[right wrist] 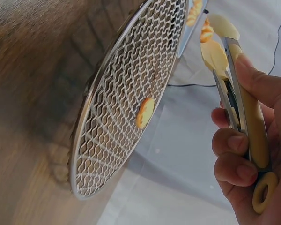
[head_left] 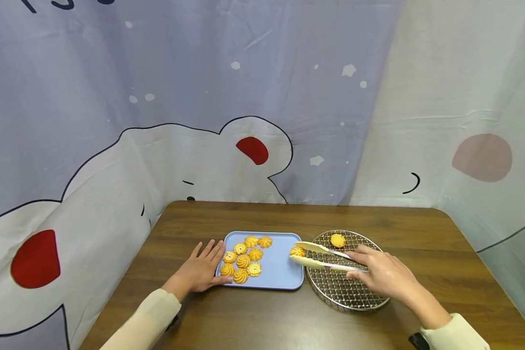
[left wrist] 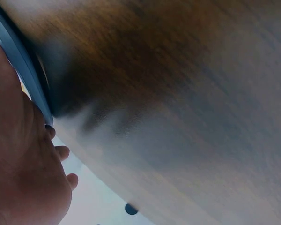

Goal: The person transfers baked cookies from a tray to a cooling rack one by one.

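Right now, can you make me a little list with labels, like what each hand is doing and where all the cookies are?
Left hand: fingers spread, touching the left edge of the blue tray
Right hand: holding tongs
Cookie in tongs: one, by the tray's right edge
Cookies on tray: nine, grouped toward the left side
Cookie on rack: one
Rack: round wire mesh, right of the tray
Table: brown, wood-grained
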Available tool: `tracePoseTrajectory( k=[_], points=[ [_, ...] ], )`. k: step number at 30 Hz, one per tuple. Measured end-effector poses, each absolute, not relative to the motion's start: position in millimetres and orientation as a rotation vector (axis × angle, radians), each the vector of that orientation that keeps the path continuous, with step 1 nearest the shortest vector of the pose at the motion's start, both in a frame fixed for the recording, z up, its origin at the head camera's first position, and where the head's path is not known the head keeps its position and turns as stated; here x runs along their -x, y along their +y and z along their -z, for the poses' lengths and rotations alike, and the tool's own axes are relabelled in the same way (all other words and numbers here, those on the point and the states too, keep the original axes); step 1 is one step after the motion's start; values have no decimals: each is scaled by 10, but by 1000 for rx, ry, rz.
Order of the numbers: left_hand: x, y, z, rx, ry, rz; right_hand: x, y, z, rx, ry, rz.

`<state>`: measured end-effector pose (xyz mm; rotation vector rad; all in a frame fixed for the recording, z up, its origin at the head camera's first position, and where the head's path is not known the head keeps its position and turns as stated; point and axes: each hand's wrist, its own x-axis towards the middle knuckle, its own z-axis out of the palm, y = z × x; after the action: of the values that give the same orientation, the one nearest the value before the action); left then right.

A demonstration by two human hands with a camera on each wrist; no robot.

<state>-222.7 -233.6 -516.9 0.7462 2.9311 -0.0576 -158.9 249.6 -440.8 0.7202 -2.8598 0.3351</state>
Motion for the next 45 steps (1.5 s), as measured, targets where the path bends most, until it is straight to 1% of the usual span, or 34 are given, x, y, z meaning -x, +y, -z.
tracePoseTrajectory(
  k=[15,33,45],
  points=[
    [2201,-2331,5156,-760,2935,45,1559,2693,4405,-609,-2839,-340],
    [2261,-2361,5240,-761,2954,95,1599,2847,4440,-558,-2862,-305],
    [2188,-2310,5116,-736,2925,54,1646,2939,4500,-502,-2894,-314]
  ],
)
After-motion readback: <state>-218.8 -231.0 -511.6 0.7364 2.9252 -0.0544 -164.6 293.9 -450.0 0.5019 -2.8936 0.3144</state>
